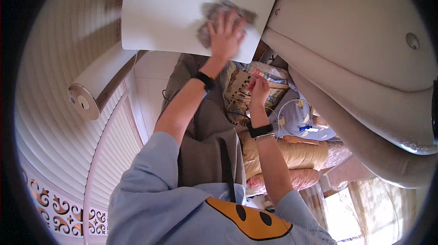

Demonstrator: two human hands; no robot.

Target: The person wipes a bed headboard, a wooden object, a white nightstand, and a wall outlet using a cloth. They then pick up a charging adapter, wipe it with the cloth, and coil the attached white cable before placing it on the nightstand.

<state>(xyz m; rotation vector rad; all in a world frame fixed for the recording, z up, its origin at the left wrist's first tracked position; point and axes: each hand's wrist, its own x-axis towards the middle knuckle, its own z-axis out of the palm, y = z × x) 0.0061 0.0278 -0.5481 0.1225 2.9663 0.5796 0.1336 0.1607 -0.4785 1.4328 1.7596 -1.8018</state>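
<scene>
My left hand [226, 35] lies with spread fingers on a crumpled grey cloth [208, 13], pressing it against a white flat board or tabletop [159, 12]. The cloth and fingertips are blurred by motion. Lower and to the right, my right hand [259, 91] hovers with its fingers curled in, apart from the white surface. Whether anything is in those fingers is hidden. Behind it shows a patterned fabric bundle [235, 94]. Both wrists wear a dark band.
On the right stands a large pale padded piece of furniture [346, 44]. Folded bedding [285, 156] is stacked below my right arm, beside a grey-blue patterned fabric [296, 112] with a white cord. A white cylindrical rail [98, 80] and pleated panelling [50, 62] are at left.
</scene>
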